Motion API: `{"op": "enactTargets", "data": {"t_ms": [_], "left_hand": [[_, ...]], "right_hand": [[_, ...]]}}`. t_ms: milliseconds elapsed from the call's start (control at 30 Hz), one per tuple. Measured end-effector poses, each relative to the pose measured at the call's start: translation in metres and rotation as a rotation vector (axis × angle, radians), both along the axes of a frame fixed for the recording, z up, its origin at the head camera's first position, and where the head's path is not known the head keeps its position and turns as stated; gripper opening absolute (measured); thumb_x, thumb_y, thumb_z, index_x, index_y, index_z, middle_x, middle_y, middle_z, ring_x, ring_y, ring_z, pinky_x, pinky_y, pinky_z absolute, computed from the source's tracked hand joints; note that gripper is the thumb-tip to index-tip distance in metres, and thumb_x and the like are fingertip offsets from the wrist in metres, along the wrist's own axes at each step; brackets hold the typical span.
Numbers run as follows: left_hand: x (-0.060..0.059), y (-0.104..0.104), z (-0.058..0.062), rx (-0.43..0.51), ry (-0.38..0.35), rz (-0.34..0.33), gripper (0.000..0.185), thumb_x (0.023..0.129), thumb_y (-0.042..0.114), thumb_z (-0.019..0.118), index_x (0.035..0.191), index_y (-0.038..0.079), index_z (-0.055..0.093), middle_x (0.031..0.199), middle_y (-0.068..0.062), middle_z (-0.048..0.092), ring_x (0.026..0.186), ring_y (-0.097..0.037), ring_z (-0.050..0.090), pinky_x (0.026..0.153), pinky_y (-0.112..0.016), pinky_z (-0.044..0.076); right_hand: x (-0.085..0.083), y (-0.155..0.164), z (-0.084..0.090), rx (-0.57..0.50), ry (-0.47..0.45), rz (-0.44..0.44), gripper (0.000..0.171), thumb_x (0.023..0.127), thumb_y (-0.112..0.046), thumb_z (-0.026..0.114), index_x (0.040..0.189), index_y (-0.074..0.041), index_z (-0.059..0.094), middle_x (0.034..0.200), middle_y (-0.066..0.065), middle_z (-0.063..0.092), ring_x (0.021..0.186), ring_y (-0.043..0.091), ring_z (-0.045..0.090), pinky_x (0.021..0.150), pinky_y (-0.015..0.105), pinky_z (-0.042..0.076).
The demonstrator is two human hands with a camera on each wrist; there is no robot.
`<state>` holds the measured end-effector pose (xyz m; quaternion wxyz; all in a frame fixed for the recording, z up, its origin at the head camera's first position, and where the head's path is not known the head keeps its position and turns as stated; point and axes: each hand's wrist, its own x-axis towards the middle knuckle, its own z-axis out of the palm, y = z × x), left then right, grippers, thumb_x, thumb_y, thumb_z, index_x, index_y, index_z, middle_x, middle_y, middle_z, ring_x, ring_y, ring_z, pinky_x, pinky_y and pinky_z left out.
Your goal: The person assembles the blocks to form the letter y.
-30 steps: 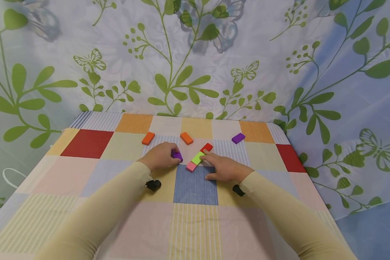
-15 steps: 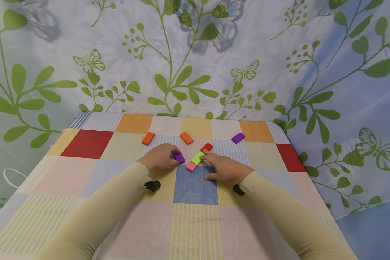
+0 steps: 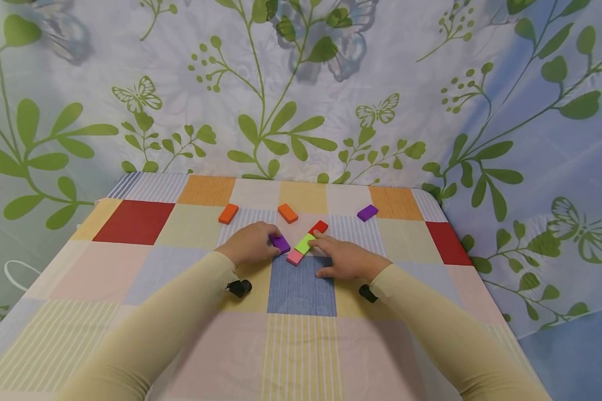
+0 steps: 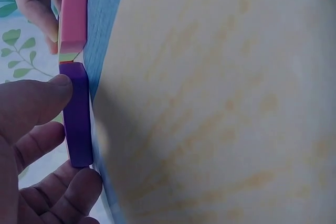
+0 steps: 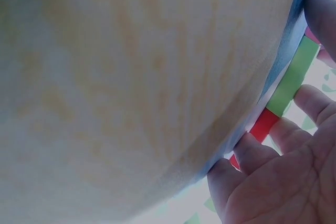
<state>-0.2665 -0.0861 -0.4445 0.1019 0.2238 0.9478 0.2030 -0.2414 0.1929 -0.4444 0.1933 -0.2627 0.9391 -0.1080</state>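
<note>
Two hands worked at a short row of coloured blocks on a patchwork tablecloth [image 3: 135, 223].

Farthest left lay an orange block [image 3: 228, 213], well apart from the hands. The left hand [image 3: 251, 243] pinched a purple block [image 3: 281, 243] between thumb and fingers, flat on the cloth and just beside the pink block [image 3: 295, 257]; the left wrist view showed the two nearly end to end. A second orange block [image 3: 288, 213] lay beyond. The pink block, a green block [image 3: 305, 243] and a red block [image 3: 318, 227] formed a diagonal row. The right hand [image 3: 348, 260] rested relaxed and spread on the cloth, its fingertips [image 5: 252, 153] touching the row's right side, gripping nothing. Another purple block [image 3: 367, 213] lay far right.
</note>
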Motion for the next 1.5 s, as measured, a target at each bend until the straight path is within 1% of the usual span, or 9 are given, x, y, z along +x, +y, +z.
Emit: {"op": "enactTargets", "data": {"t_ms": [167,267,500,767,1033,1333,1500], "left_hand": [[0.0004,0.0024,-0.0008,-0.004,-0.002,0.010,0.038,0.097,0.033,0.075,0.129,0.013,0.072,0.119,-0.005,0.073,0.110,-0.023,0.066,0.107,-0.044,0.054],[0.0022,0.0034,0.0011,-0.005,-0.007,0.015,0.038,0.096,0.033,0.075,0.129,0.013,0.072,0.119,-0.005,0.073,0.111,-0.024,0.065,0.108,-0.045,0.053],[0.0048,0.0050,0.0031,-0.018,0.012,0.013,0.040,0.096,0.034,0.076,0.129,0.012,0.071,0.122,-0.007,0.072,0.113,-0.025,0.066,0.109,-0.045,0.053],[0.0048,0.0068,0.0026,-0.025,0.011,0.019,0.040,0.096,0.035,0.077,0.128,0.013,0.071,0.119,-0.006,0.072,0.110,-0.024,0.065,0.107,-0.045,0.053],[0.0058,0.0078,0.0028,-0.025,0.008,0.024,0.040,0.096,0.036,0.077,0.128,0.013,0.071,0.119,-0.005,0.072,0.110,-0.024,0.065,0.107,-0.044,0.053],[0.0050,0.0078,0.0004,-0.039,0.031,0.014,0.040,0.096,0.036,0.077,0.128,0.013,0.071,0.121,-0.006,0.071,0.112,-0.023,0.065,0.107,-0.044,0.053],[0.0046,0.0080,0.0003,-0.041,0.037,0.012,0.039,0.096,0.035,0.077,0.127,0.013,0.071,0.120,-0.006,0.072,0.111,-0.023,0.065,0.106,-0.043,0.054]], "right_hand": [[-0.0007,0.0003,-0.0002,0.005,0.008,0.006,0.083,0.094,-0.047,0.077,0.163,-0.029,0.036,0.176,0.004,0.022,0.155,0.030,0.040,0.126,0.051,0.036],[-0.0011,0.0005,-0.0008,0.005,0.009,0.008,0.083,0.094,-0.047,0.077,0.163,-0.029,0.036,0.176,0.004,0.021,0.155,0.030,0.040,0.125,0.051,0.036],[-0.0014,0.0006,-0.0009,-0.003,0.001,0.007,0.082,0.094,-0.047,0.077,0.163,-0.029,0.036,0.176,0.004,0.022,0.154,0.031,0.041,0.125,0.052,0.036],[-0.0014,0.0005,-0.0011,-0.007,-0.001,0.003,0.082,0.094,-0.047,0.078,0.163,-0.029,0.036,0.177,0.005,0.021,0.155,0.031,0.040,0.126,0.052,0.035],[-0.0008,0.0001,-0.0011,-0.009,0.002,0.007,0.082,0.094,-0.047,0.078,0.162,-0.028,0.037,0.176,0.005,0.023,0.155,0.030,0.040,0.126,0.052,0.035],[-0.0007,0.0000,-0.0013,-0.001,-0.001,0.002,0.083,0.094,-0.047,0.078,0.163,-0.028,0.036,0.177,0.006,0.020,0.156,0.031,0.038,0.126,0.051,0.035],[-0.0010,0.0002,-0.0014,0.000,-0.003,-0.001,0.084,0.093,-0.046,0.078,0.163,-0.028,0.036,0.177,0.006,0.020,0.157,0.031,0.037,0.126,0.052,0.034]]}}
